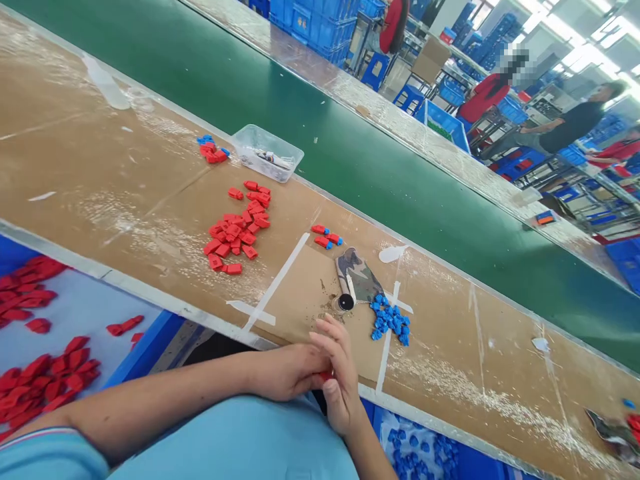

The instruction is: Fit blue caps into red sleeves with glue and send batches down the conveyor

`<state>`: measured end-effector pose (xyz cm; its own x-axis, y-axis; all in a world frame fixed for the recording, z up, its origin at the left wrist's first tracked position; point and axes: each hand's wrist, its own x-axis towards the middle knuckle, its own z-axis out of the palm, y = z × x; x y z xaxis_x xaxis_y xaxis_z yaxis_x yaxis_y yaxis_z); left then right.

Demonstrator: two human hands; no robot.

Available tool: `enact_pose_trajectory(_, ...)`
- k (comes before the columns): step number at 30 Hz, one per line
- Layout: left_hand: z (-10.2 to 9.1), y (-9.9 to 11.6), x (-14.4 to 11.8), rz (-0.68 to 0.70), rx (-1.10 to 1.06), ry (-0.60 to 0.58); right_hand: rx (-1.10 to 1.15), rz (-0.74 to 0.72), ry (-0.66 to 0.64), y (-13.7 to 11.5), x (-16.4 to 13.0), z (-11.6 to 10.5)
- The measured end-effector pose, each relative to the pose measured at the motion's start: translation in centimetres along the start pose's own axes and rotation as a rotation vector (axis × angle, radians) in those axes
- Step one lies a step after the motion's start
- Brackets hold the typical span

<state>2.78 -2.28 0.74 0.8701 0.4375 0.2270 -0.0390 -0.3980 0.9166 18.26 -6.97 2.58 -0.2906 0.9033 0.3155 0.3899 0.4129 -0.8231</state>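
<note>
Both hands meet at the near bench edge, just above a light blue shirt (240, 440). Left hand (290, 370) curled closed, fingertips pressed against the right palm. Right hand (340, 377) half folded over it, fingers bent and pointing up-left. Small red part (327, 375) pinched between the two hands; only a sliver shows, shape not readable.

Bench (125, 180): brown, worn, crossed by white tape strips. Just beyond the hands, a black cap (345, 303) stands on the bench, touching a camouflage-pattern patch (360, 273). Pile of blue parts (390, 320) lies just right of the cap, at the patch's lower end. Two red-and-blue assembled pieces (326, 237) sit near the patch's far end.

Larger heap of red parts (239, 233) further left, well apart from the hands. Clear tray (267, 152) at the far bench edge, small items inside, too small to identify. A few red and blue parts (211, 151) just left of the tray.

Green belt (325, 127) runs beyond the bench. Blue bin (60, 333) at lower left holds more red parts. Blue bin (425, 453) below the bench edge, right of the hands, holds blue parts. Other people work at stations across the belt.
</note>
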Motion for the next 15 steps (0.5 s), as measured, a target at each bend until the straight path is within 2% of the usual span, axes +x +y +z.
enact_pose_trajectory(3,-2.4,0.0,1.0,-0.188,0.162,0.039,-0.12,0.089,0.204,1.1,-0.7,-2.0)
enact_pose_trajectory(5,-4.7,-0.3,2.0,-0.396,0.332,0.129,-0.33,0.223,0.408,2.7,-1.6,-3.6)
enact_pose_trajectory(6,-5.9,-0.5,2.7,-0.506,0.406,0.18,-0.436,0.301,0.444,3.7,-2.0,-4.3)
enact_pose_trajectory(8,-8.2,-1.1,4.0,-0.705,0.504,0.282,-0.596,0.433,0.472,5.7,-2.7,-5.4)
enact_pose_trajectory(10,-10.1,-1.7,5.3,-0.814,0.548,0.363,-0.635,0.497,0.463,7.7,-3.3,-6.2)
enact_pose_trajectory(13,-11.6,-2.4,6.7,-0.85,0.579,0.447,-0.582,0.594,0.44,10.1,-4.1,-7.1)
enact_pose_trajectory(15,-11.7,-2.4,6.7,-0.835,0.595,0.481,-0.433,0.647,0.392,11.7,-4.6,-7.7)
